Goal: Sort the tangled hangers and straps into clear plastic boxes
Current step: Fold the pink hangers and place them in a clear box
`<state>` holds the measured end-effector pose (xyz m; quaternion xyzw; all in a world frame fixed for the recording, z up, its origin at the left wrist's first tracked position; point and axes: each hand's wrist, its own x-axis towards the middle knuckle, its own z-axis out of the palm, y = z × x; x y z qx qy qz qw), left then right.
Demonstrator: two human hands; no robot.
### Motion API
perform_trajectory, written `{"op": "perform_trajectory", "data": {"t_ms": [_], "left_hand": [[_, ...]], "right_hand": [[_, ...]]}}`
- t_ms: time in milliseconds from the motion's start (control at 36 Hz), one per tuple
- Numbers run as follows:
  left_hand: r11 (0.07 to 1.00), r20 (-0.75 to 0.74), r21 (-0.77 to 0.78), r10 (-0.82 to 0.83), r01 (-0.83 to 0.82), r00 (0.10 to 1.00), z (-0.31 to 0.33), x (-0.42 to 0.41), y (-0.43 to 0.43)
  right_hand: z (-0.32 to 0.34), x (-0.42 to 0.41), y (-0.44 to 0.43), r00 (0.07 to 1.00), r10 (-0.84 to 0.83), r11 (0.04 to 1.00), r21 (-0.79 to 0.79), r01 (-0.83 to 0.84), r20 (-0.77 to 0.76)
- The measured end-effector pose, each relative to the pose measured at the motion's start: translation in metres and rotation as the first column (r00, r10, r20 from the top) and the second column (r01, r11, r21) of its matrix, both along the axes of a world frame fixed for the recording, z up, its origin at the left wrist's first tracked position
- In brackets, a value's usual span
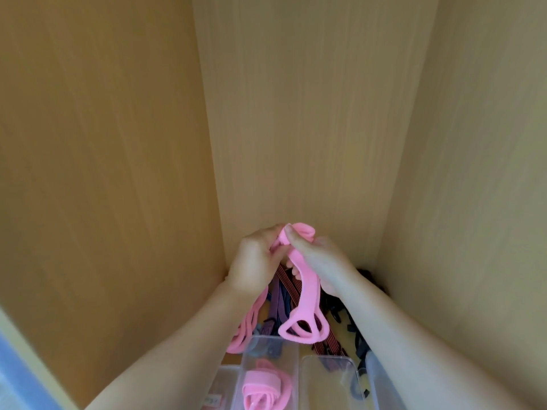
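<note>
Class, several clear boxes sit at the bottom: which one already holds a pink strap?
The clear box just left of centre, with a coiled pink strap inside; the box to its right holds dark pieces.

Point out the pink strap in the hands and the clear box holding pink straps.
pink strap point(309, 294): head view, hanging middle band.
clear box point(293, 369): head view, right wall.

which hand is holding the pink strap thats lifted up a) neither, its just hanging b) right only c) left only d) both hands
d: the left hand and the right hand both pinch the pink strap near its folded top, while its looped end hangs above a clear box.
</note>
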<state>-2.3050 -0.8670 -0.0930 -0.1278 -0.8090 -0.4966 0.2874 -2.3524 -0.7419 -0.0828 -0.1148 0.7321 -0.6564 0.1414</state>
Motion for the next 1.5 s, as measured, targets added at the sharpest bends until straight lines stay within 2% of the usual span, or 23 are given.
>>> {"op": "perform_trajectory", "data": {"t_ms": [56, 111, 139, 222, 278, 333, 389, 556, 611, 667, 722, 889, 1000, 1111, 1195, 1333, 1500], "left_hand": [[0.996, -0.011, -0.068, 0.048, -0.049, 0.999, -0.006, -0.005, -0.005], [0.997, 0.003, -0.067, 0.038, -0.038, 0.999, -0.008, -0.004, -0.005], [0.999, 0.042, -0.032, -0.006, 0.007, 0.999, -0.007, -0.004, -0.006], [0.971, 0.241, 0.198, -0.18, 0.133, 0.954, 0.0, -0.005, -0.011], [0.959, 0.308, 0.227, -0.234, 0.168, 0.922, 0.005, -0.008, -0.015], [0.952, 0.28, 0.222, -0.268, 0.209, 0.922, 0.008, -0.008, -0.013], [0.954, 0.221, 0.237, -0.239, 0.186, 0.946, 0.009, -0.008, -0.008], [0.966, 0.098, 0.254, 0.03, -0.055, 0.995, 0.008, -0.012, -0.005], [0.976, 0.061, 0.179, 0.116, -0.125, 0.991, 0.005, -0.016, -0.013], [0.988, -0.01, -0.045, 0.15, -0.15, 0.989, 0.001, -0.019, -0.021], [0.953, -0.112, -0.241, 0.161, -0.184, 0.981, -0.004, -0.02, -0.024], [0.914, -0.311, -0.332, 0.128, -0.234, 0.942, -0.018, -0.021, -0.028], [0.966, -0.171, -0.252, 0.008, -0.052, 0.985, -0.022, -0.021, -0.029], [0.982, 0.119, 0.065, -0.184, 0.177, 0.976, -0.011, -0.012, -0.028], [0.961, 0.229, 0.22, -0.22, 0.17, 0.948, -0.009, -0.013, -0.029], [0.959, 0.235, 0.228, -0.219, 0.166, 0.947, -0.005, -0.018, -0.03], [0.997, 0.101, 0.063, -0.039, 0.032, 0.994, -0.006, -0.022, -0.025]], "right_hand": [[-0.001, -0.002, 0.0, 1.0, -0.021, 1.0, -0.008, 0.021, -0.005], [-0.002, -0.005, 0.001, 0.999, -0.027, 0.999, -0.031, 0.026, -0.036], [-0.003, -0.006, 0.002, 0.998, -0.018, 0.999, -0.042, 0.015, -0.058], [-0.004, -0.012, 0.009, 0.992, 0.02, 1.0, -0.018, -0.022, -0.123], [-0.002, -0.014, 0.013, 0.989, 0.069, 0.998, 0.007, -0.069, -0.13], [0.001, -0.014, 0.012, 0.986, 0.101, 0.995, -0.002, -0.102, -0.134], [0.004, -0.016, 0.011, 0.986, 0.089, 0.996, -0.006, -0.091, -0.14], [0.008, -0.013, 0.011, 0.984, 0.176, 0.984, -0.018, -0.176, -0.033], [0.007, -0.011, 0.01, 0.985, 0.168, 0.984, 0.061, -0.165, -0.045], [0.007, -0.009, 0.006, 0.989, 0.122, 0.987, 0.116, -0.112, -0.088], [0.008, -0.007, 0.001, 0.989, 0.069, 0.99, 0.131, -0.052, -0.131], [0.002, -0.007, -0.005, 0.987, -0.038, 0.991, 0.121, 0.058, -0.156], [-0.001, -0.008, 0.0, 0.989, 0.004, 0.995, 0.095, 0.01, -0.147], [-0.004, -0.012, 0.005, 0.985, 0.065, 0.994, 0.1, -0.049, -0.162], [-0.002, -0.017, 0.011, 0.978, 0.127, 0.986, 0.132, -0.105, -0.167], [0.003, -0.019, 0.018, 0.968, 0.214, 0.968, 0.161, -0.192, -0.132], [0.004, -0.018, 0.017, 0.969, 0.246, 0.964, 0.105, -0.245, 0.002]]}}
